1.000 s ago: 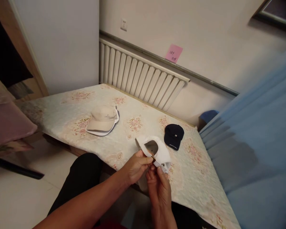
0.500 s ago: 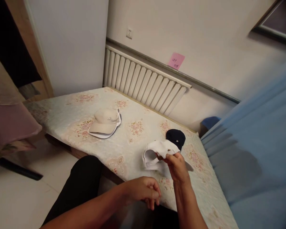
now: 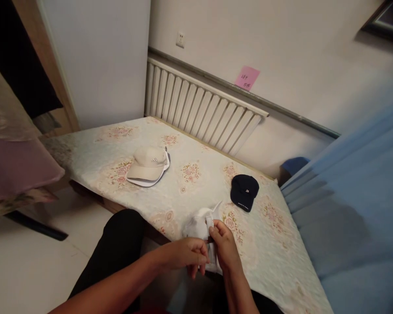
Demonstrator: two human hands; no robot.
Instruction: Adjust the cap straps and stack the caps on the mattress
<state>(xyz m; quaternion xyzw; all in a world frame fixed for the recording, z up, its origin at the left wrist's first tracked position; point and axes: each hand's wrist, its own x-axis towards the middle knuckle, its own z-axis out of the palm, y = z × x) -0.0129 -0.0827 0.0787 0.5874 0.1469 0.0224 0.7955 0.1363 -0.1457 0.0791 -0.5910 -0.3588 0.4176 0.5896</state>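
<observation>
A white cap [image 3: 198, 224] lies at the near edge of the flowered table cover [image 3: 190, 192], right in front of me. My right hand [image 3: 225, 246] pinches the cap's back strap between thumb and fingers. My left hand [image 3: 183, 258] is curled against the cap's lower edge, fingers bent around the fabric. A navy cap [image 3: 244, 192] rests on the table just beyond and to the right. Farther left sits a beige cap [image 3: 148, 162] stacked on a white one.
A white radiator [image 3: 203, 109] runs along the wall behind the table, with a pink sticky note [image 3: 246, 78] above it. A blue curtain [image 3: 353, 209] hangs at the right. Pink cushions [image 3: 16, 168] lie at the left. My dark trouser leg [image 3: 118, 248] is below the table edge.
The white cap came down from beside the navy cap to the table's near edge. My left hand, which had let go, is back on it, and my right hand now grips the strap.
</observation>
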